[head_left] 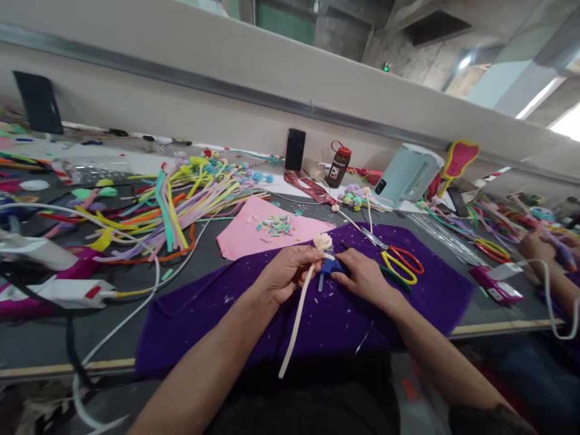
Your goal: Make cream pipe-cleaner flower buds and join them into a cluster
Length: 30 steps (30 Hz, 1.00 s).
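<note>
Head view: the left hand [290,273] is drawn into a pinch on a cream chenille stem [296,326]. The petalled head [322,242] sits just above the left fingertips; the free tail slants down below that hand. The right hand [365,275] is curled around a blue glue gun [332,266], just beside the left fingertips. Nozzle contact with the stem cannot be determined. By appearance, the stem is light, soft-piled and bendable, probably wire-cored; the head is likely to crush under pressure. Hold directly beneath the head, fingers clear of the possibly hot nozzle.
</note>
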Each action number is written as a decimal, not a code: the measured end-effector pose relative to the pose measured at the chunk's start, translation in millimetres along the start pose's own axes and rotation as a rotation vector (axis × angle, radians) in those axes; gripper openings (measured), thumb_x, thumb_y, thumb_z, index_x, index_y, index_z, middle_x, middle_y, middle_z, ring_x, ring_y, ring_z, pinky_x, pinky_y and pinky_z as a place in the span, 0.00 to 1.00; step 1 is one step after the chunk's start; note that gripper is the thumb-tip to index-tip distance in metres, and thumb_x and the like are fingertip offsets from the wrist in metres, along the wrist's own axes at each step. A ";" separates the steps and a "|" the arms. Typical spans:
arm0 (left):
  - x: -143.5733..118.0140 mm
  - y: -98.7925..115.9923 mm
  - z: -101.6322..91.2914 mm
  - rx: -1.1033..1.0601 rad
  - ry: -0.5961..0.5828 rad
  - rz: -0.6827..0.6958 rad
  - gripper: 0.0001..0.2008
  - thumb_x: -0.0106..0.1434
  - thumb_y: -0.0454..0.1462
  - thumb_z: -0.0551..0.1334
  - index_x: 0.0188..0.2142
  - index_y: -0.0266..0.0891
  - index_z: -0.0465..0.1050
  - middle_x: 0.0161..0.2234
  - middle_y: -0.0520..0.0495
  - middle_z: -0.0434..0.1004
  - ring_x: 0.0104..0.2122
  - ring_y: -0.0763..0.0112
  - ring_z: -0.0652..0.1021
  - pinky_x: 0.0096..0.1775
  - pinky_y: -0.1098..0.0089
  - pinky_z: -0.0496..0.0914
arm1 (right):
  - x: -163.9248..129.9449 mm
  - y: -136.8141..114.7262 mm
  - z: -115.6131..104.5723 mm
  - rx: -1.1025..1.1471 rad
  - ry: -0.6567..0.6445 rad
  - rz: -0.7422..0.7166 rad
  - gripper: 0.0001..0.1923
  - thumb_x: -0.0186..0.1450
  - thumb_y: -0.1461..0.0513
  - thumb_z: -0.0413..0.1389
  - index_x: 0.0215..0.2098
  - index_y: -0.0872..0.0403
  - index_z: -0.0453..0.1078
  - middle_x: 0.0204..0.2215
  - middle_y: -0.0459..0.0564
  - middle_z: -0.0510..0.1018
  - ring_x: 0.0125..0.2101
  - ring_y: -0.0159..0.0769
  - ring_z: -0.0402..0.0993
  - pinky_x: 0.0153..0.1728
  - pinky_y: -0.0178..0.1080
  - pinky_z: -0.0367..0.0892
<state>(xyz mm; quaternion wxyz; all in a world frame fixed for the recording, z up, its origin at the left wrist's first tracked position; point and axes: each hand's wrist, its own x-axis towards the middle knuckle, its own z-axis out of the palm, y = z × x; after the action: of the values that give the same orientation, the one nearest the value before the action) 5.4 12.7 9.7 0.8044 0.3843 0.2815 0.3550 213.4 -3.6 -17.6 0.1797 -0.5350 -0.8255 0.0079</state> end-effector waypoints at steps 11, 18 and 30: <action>0.9 -8.8 6.4 0.046 0.018 -0.022 0.09 0.50 0.36 0.64 0.19 0.33 0.68 0.15 0.52 0.64 0.11 0.87 0.57 0.13 0.78 0.45 | -11.0 -43.7 -30.5 0.705 0.272 0.090 0.05 0.58 0.60 0.57 0.31 0.54 0.71 0.27 0.47 0.74 0.27 0.32 0.69 0.28 0.34 0.64; 0.7 -9.0 7.2 0.078 0.043 -0.005 0.09 0.48 0.36 0.65 0.18 0.33 0.68 0.14 0.52 0.64 0.10 0.86 0.57 0.13 0.78 0.45 | -5.6 -50.0 -25.1 0.606 0.316 -0.017 0.03 0.59 0.63 0.55 0.31 0.54 0.71 0.26 0.47 0.75 0.27 0.32 0.70 0.29 0.34 0.64; -3.1 -9.0 15.8 0.603 0.091 -0.011 0.07 0.47 0.37 0.63 0.18 0.35 0.71 0.12 0.55 0.64 0.12 0.82 0.60 0.17 0.77 0.51 | -8.9 -20.1 -70.4 0.329 0.129 -0.212 0.04 0.61 0.67 0.52 0.32 0.55 0.68 0.29 0.48 0.73 0.30 0.31 0.69 0.33 0.35 0.64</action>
<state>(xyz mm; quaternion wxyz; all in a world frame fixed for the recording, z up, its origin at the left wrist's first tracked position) 18.2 -0.3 11.6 0.6425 0.5878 0.4120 0.2682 220.4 -32.7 49.8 0.3170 -0.4080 -0.8515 0.0894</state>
